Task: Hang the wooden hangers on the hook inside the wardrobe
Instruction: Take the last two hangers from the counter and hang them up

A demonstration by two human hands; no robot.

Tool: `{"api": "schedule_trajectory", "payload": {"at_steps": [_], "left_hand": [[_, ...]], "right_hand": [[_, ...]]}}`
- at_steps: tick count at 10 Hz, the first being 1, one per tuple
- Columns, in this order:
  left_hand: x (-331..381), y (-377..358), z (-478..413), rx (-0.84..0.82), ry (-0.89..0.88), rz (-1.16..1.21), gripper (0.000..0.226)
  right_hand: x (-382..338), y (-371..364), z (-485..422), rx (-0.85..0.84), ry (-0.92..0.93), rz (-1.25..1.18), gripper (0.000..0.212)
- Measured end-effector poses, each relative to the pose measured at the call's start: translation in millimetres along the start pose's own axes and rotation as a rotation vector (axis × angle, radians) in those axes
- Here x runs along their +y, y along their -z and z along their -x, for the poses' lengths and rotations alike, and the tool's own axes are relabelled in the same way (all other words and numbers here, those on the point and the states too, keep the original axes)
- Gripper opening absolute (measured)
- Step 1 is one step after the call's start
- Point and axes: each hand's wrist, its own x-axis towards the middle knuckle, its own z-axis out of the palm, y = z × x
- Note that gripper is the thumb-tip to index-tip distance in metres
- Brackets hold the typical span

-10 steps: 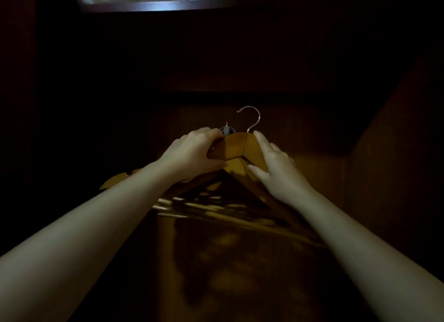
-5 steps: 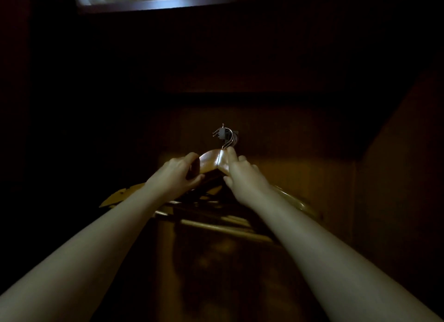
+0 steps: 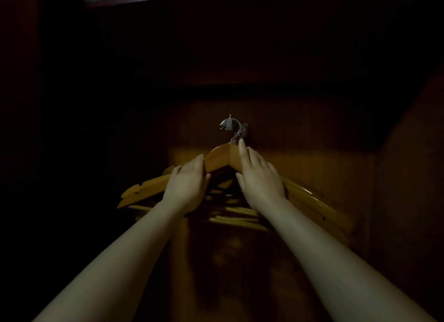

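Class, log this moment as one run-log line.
stage: front hanger at wall hook | left hand: grips one arm | right hand: lies flat along other arm | other hangers: hung behind

Very dim, with wide-angle bowing at the edges; only the wardrobe's centre glows faintly amber, surrounded by black.
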Motion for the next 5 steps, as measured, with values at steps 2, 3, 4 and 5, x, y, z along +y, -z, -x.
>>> {"api": "schedule_trajectory", "payload": {"at_steps": [2,3,4,5], "left_hand": [[7.9,21.0,30.2,-0.176,0.066,-0.086,0.071],[12.0,43.4,53.1,-0.215,-0.022,-0.064,0.067],[22.1,79.9,74.1,-0.319,-0.108,-0.001,0.063],[28.2,122.7,92.8,-0.362,-0.212,0.055,0.058]], "right_hand": [[-4.8,21.7,31.7,-0.034,0.074,0.197,0.072],[-6.9,52.5,51.2,-0.106,0.153,0.164,0.062],[-12.3,89.1,72.3,-0.235,0.203,0.033,0.053],[-5.2,121.1,94.3,-0.373,0.216,-0.037,0.054]]}}
